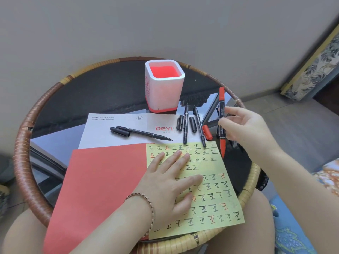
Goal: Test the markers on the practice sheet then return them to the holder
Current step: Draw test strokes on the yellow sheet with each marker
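Right hand (pixel 245 125): it pinches the red marker (pixel 222 143) between thumb and fingertips, at the black middle part of the barrel; the other fingers are loosely spread.
Red marker: it is held nearly upright above the right side of the table, with the pointed red end down, just beside the right edge of the practice sheet. I cannot tell if the tip touches the glass.
Left hand (pixel 170 182): it lies flat with straight fingers and presses on the yellow practice sheet (pixel 220 202). A thin bracelet (pixel 149 204) is on the wrist.
Practice sheet: it lies at the near right of the table, with rows of black and red written characters. Its left edge lies over a red paper (pixel 102 180).
Holder (pixel 165 88): a white square cup, red inside, standing at the far middle of the table, with no marker inside it.
Black markers: one (pixel 145 133) lies uncapped on a white printed paper (pixel 102 129), with its cap (pixel 120 132) just beside it. Two more (pixel 185 123) (pixel 199 125) lie side by side, their tips reaching the top edge of the practice sheet, with two black caps (pixel 180 122) (pixel 192 124) near them.
Red cap (pixel 207 132): it lies on the glass between the black markers and the held marker.
Table (pixel 20 153): round, with a rattan-wrapped rim and a dark glass top.
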The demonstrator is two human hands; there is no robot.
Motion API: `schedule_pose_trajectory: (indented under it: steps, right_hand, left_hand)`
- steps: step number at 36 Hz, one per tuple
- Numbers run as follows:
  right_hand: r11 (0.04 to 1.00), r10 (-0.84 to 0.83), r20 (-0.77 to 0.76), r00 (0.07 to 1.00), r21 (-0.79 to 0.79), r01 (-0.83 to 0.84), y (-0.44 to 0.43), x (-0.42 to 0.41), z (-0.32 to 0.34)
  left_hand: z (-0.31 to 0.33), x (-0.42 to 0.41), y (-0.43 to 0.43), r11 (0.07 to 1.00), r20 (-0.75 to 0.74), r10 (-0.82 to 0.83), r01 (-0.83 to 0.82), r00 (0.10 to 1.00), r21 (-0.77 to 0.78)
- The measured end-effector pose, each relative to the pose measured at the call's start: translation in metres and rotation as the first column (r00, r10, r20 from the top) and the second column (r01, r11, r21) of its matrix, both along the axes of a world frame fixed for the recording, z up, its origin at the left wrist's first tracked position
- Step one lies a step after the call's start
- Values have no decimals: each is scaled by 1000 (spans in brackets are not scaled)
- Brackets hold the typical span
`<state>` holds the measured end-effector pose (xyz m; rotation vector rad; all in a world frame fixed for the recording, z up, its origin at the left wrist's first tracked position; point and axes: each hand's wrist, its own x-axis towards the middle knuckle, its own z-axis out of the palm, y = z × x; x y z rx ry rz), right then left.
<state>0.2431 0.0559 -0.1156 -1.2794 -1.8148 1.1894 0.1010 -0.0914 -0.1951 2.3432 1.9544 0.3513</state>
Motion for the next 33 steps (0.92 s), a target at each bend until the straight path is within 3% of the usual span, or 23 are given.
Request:
schedule_pose_trajectory:
  steps: [5, 7, 17, 25, 28, 33]
  right_hand:
    - [992, -49, -351, 935, -122, 6, -24, 12, -13]
    - [989, -70, -420, 905, -147, 8, -28, 12, -16]
    - [983, 16, -349, 937, -164, -79, -42, 1, -27]
    - [988, -105, -250, 963, -138, 72, -54, 0, -43]
    - [994, -90, -200, 976, -76, 76, -56, 0, -47]
    - [969, -237, -175, 955, 24, 245, -56, -3, -53]
  left_hand:
    - [0, 0, 0, 1000, 4, 0, 0, 1000, -7]
    - [1, 0, 0, 1000, 9, -1, 1, 1000, -7]
    - [1, 0, 0, 1000, 4, 3, -3, 1000, -16]
    - [1, 0, 1, 1000, 32, 3, -3, 999, -17]
    - [1, 0, 1, 1000, 33, 1, -1, 999, -19]
    - [1, 0, 1, 1000, 36, 3, -2, 999, -24]
